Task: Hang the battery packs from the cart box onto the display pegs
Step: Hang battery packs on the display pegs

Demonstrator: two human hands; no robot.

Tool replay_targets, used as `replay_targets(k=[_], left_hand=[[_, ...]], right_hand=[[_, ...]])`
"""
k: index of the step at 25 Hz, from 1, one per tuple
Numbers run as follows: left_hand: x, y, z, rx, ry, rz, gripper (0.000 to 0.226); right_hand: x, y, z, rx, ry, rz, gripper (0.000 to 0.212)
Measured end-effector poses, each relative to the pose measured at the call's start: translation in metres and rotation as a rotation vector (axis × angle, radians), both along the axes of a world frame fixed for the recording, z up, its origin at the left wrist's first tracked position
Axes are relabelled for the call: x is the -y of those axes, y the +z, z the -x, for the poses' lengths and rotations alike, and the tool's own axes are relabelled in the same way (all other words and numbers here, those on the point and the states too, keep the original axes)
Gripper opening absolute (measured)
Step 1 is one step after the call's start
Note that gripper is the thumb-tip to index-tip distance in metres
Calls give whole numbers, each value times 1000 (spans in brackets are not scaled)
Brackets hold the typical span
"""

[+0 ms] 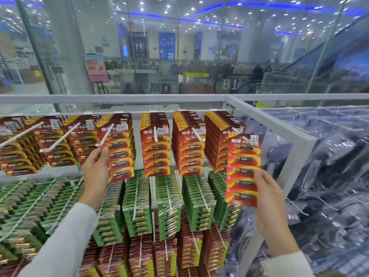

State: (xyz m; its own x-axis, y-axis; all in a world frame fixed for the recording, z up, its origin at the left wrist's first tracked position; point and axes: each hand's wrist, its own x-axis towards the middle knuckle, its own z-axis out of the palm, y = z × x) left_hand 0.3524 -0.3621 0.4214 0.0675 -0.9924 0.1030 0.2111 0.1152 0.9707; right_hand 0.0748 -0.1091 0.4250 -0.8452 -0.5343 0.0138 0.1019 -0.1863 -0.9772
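A red battery pack [242, 168] hangs tilted at the tip of the far-right top peg [237, 131]. My right hand [267, 196] pinches its lower right edge. Another red battery pack [120, 150] sits at the front of its row on a white peg [104, 135]. My left hand [95, 172] holds that pack's left edge just below the peg's tip, fingers pointing up. More rows of red packs [155, 144] fill the top pegs. The cart box is out of view.
Green battery packs [135, 204] hang in the row below and red ones [165, 254] under those. A white shelf frame [269, 118] borders the display on the right, with clear plastic-bagged goods [327, 176] beyond it. Glass panels stand behind.
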Motion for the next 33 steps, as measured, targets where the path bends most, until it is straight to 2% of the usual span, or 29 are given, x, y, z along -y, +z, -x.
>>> replay_targets(k=[3,10,14,18,21,27,30,33], left_hand=[[-1,2,1,3,14,-5,15],[2,-1,-3,-2,43,24,9],[7,-15,-10,87,65,87,17],[-11,-49,-24,203,105,119,25],[-42,-81,-34,190,89,106,27],[-146,-141,-20,138,-112,-20,24],[-198,-172,6,178,-336,-126,15],[-256,-211,56,278,-551,-207,15]], right_hand=[[27,-1,14,-20,11,-41,23],[62,-13,32,-79,4,-98,20],[63,-35,43,-166,-58,-156,18],[38,-58,24,-207,-106,-248,31],[4,-79,-4,-175,-114,-258,27],[-101,-156,-49,-15,-171,-373,18],[-155,-193,-55,101,-271,-464,18],[-218,-227,-44,242,-386,-523,8]])
